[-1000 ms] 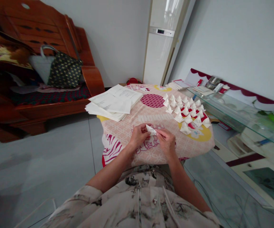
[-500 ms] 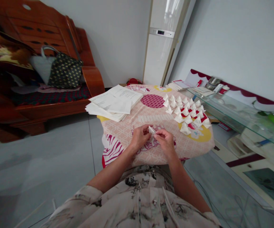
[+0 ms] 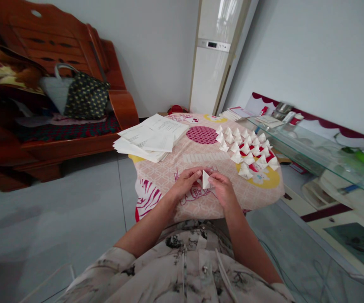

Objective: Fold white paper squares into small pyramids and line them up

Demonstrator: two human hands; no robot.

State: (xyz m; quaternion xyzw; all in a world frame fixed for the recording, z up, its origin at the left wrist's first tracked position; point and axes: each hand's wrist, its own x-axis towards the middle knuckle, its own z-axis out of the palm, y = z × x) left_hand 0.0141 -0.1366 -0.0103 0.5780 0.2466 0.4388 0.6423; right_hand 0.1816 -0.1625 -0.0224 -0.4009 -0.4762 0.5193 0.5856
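Note:
A small white folded paper triangle is pinched between my left hand and my right hand, just above the near part of a table covered by a pink patterned cloth. Both hands have their fingers closed on the piece. Several finished white paper triangles stand in rows on the right side of the cloth. A stack of white printed sheets lies at the table's far left corner.
A wooden bench with a dark dotted bag stands to the left. A tall white air conditioner is behind the table. A glass shelf unit with small items runs along the right wall. Grey tiled floor lies on the left.
The paper piece has been turned from lying flat between my fingers to standing upright as a triangle. Both hands have dropped slightly closer to the cloth.

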